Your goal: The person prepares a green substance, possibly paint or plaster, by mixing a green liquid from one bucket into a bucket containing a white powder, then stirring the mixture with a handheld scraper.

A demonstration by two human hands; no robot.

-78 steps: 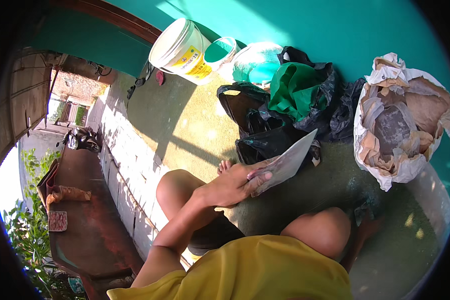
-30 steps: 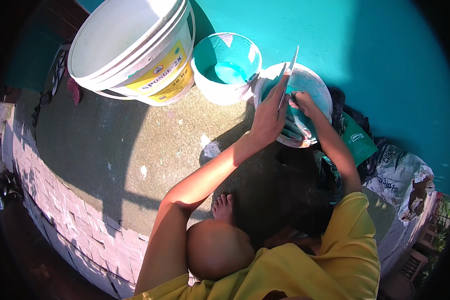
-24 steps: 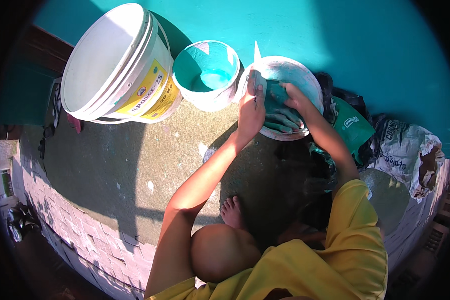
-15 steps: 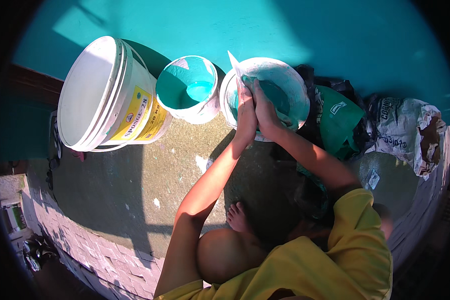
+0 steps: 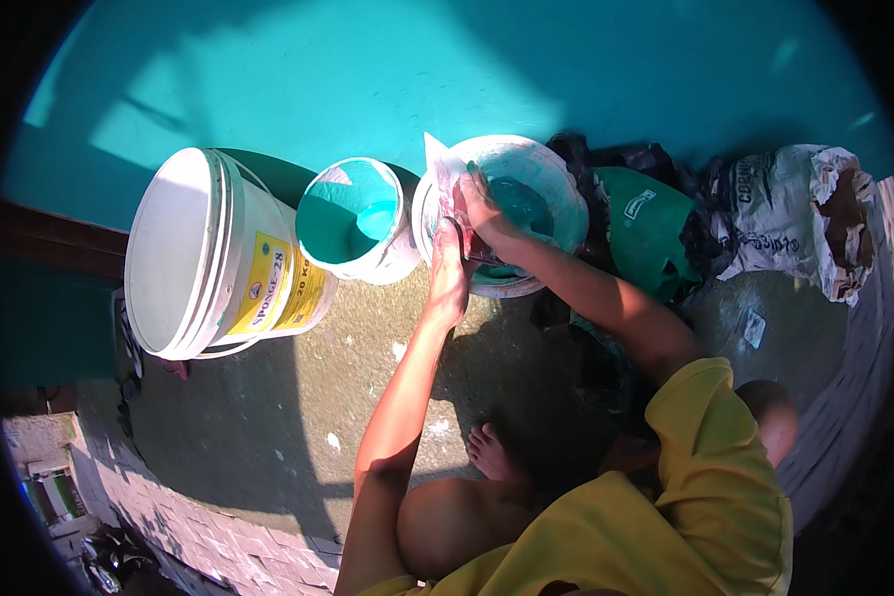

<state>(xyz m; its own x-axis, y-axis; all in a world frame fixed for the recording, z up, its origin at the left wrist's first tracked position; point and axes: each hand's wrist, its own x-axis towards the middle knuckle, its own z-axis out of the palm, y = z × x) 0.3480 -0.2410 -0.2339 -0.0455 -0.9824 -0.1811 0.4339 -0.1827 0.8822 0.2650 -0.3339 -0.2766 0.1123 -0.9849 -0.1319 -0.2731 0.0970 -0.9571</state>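
A thin, whitish, see-through plastic packet (image 5: 443, 179) with a pointed top and reddish patches is between my hands, above the left rim of a paint-smeared white bucket (image 5: 573, 199). My left hand (image 5: 448, 278) grips its lower part, thumb up along the near face. My right hand (image 5: 489, 214) presses on the packet's right side, fingers pointing up and teal on them; part of its grip is hidden. Wet teal paint (image 5: 522, 207) shows inside the bucket behind my right hand.
To the left stand a smaller bucket (image 5: 400, 260) with teal liquid and a large lidded white pail (image 5: 236, 278). On the right lie a green bag (image 5: 646, 223), black plastic (image 5: 700, 248) and a torn paper sack (image 5: 780, 214). A teal wall (image 5: 417, 70) rises behind.
My hands have come apart from a palm-to-palm press, showing more of the packet. The left hand sits lower on it. The whole view has shifted slightly.
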